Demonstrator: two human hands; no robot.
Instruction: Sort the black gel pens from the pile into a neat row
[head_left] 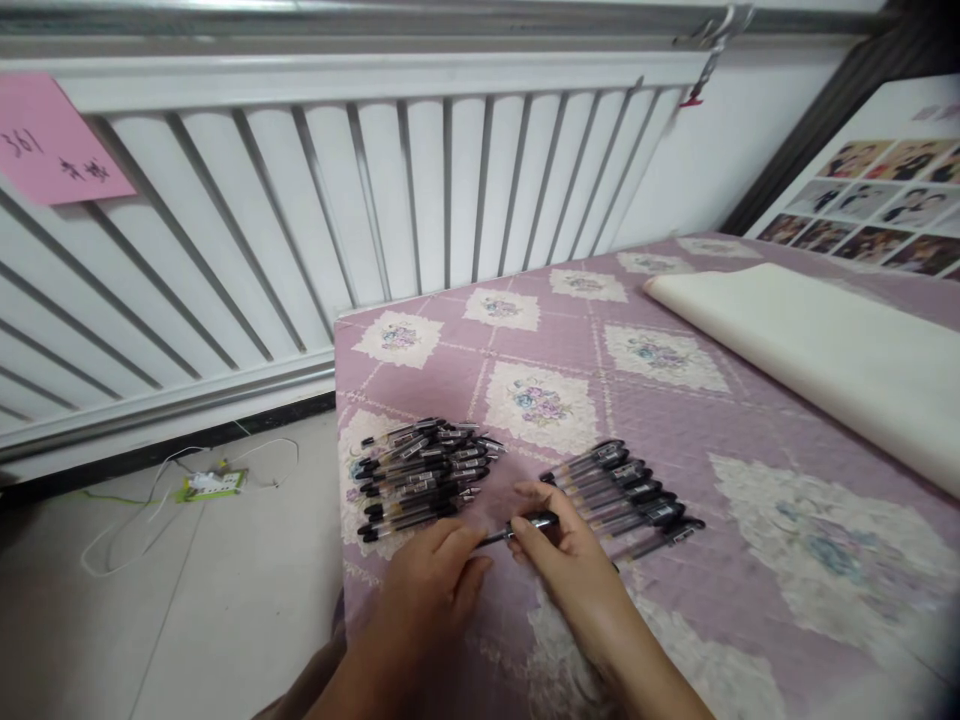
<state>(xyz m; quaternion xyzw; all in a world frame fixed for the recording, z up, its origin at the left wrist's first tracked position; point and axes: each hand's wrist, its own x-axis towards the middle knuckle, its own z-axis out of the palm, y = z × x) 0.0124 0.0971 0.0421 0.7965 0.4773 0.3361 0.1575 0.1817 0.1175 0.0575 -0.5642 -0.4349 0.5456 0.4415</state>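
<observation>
My left hand (435, 585) and my right hand (559, 545) meet over a mauve floral-patterned surface (660, 420), both pinching one black pen (517, 527) that lies level between them. The left fingers grip its thin end, the right fingers its black cap end. Just beyond the left hand lies a loose heap of several black pens (420, 475). To the right of my right hand, a neat row of several capped black pens (626, 495) lies side by side.
A rolled cream sheet (817, 350) lies across the far right of the surface. A white slatted panel (315, 230) with a pink note (52, 140) stands behind. A photo sheet (877, 200) leans at the right. A white cable (150, 500) lies on the floor at left.
</observation>
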